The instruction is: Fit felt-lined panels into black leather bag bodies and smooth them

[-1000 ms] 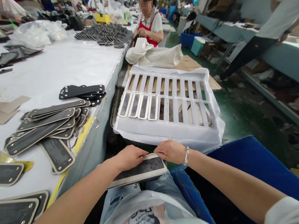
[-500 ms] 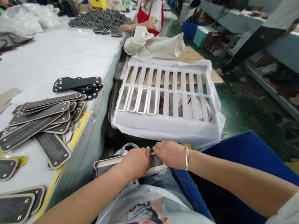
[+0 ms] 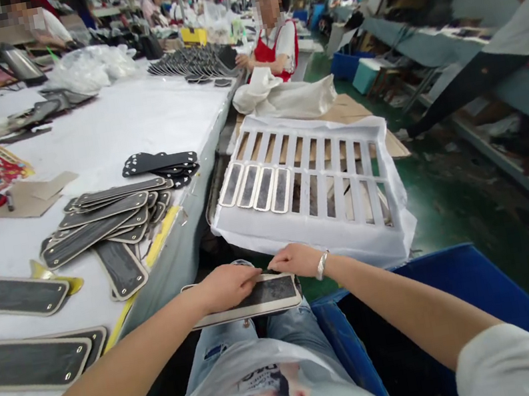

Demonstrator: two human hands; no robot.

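A flat dark panel with a pale border [image 3: 265, 294] lies across my lap. My left hand [image 3: 226, 285] rests on its left half with fingers curled down over the top edge. My right hand [image 3: 295, 260], a bracelet on the wrist, pinches the panel's far edge near the middle. Just beyond my hands stands a white slotted rack [image 3: 301, 232], whose leftmost slots hold several similar panels [image 3: 257, 188].
On the white table [image 3: 120, 124] to my left lie a fanned pile of panels [image 3: 100, 218], single panels [image 3: 12, 297] and black strips [image 3: 160, 163]. A blue bin [image 3: 464, 300] sits at my right. A person in red [image 3: 275, 41] works farther along the table.
My left hand slid along the panel toward my right hand, covering its middle, then drew back a little, baring the right part. The camera view shifted.
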